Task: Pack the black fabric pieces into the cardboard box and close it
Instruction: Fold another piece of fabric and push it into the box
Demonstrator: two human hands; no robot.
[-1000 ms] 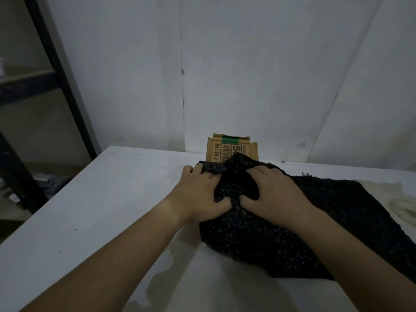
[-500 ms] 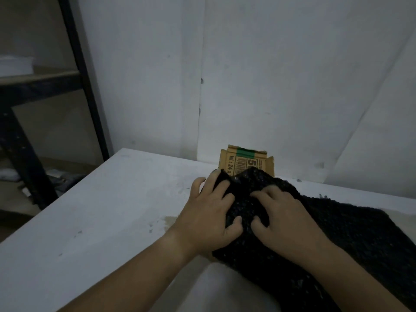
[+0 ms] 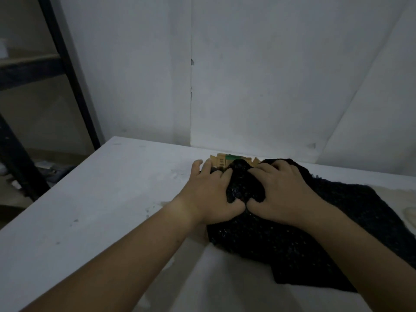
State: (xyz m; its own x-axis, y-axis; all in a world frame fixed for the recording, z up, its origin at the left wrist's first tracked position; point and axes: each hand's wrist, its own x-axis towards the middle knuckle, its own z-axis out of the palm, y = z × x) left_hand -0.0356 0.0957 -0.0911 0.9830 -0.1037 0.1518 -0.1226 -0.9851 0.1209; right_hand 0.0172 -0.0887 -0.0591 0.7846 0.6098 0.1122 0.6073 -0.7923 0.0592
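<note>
Dimly, in the head view, a bunch of black fabric (image 3: 315, 233) is gripped by the left hand (image 3: 209, 194) and the right hand (image 3: 286, 194), fingers curled into it, over a cardboard box (image 3: 221, 159) on a white table (image 3: 90, 210). Most of the cloth lies outside the box, to the right. Stuffing is judged under way; next, the bunch needs pushing down and the rest feeding in.

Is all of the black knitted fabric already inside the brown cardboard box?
No, most of the black knitted fabric lies spread on the white table, outside the brown cardboard box.
</note>
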